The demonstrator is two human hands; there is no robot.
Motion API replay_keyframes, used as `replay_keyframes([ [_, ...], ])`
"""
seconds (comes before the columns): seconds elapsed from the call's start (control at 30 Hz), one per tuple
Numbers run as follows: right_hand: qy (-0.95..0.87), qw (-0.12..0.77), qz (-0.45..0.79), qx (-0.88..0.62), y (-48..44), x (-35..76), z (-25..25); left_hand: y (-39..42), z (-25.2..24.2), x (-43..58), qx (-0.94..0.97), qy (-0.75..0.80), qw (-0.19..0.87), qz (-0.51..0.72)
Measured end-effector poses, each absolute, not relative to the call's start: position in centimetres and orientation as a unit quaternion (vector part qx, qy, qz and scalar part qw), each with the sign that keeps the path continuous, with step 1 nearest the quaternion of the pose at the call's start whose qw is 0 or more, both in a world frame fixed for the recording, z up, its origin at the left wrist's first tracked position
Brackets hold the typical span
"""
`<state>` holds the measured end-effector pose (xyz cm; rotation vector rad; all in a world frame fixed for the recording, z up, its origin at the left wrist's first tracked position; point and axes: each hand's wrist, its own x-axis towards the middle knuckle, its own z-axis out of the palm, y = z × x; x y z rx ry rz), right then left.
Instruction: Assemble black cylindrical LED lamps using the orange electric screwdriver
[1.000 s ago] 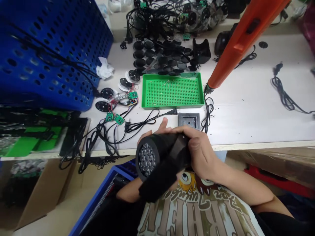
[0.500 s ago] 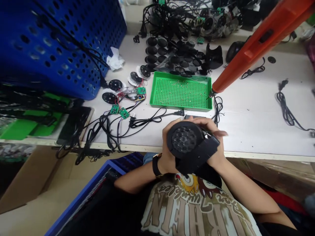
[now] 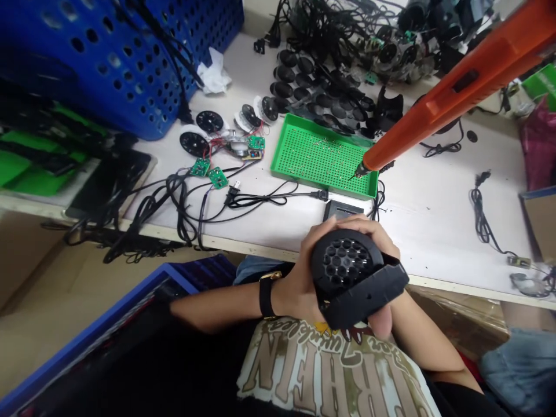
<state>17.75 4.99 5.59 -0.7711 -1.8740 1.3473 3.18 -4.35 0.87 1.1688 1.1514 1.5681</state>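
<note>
Fingers clenched, left hand [image 3: 295, 284] and right hand [image 3: 381, 321] have rolled the black LED lamp [image 3: 343, 263] face-up toward my camera.

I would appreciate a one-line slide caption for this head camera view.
The left hand and right hand hold a black honeycomb lamp housing over a workbench edge.

I am routing along the white bench [image 3: 438, 243] beyond my right hand [image 3: 373, 237]. Directly ahead, I am meeting a small dark stand [image 3: 343, 209], the green perforated tray [image 3: 299, 130] and an orange soldering iron [image 3: 473, 81]; black power cords [image 3: 174, 202] are obstructing past my left hand [image 3: 295, 284].
</note>
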Motion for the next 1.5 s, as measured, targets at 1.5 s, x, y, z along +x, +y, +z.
replay_keyframes([
  [1.5,-0.669,0.199,0.591,-0.406,11.9,19.7,7.1,-0.2,3.2,1.0,0.290,0.484,0.663,0.492],
])
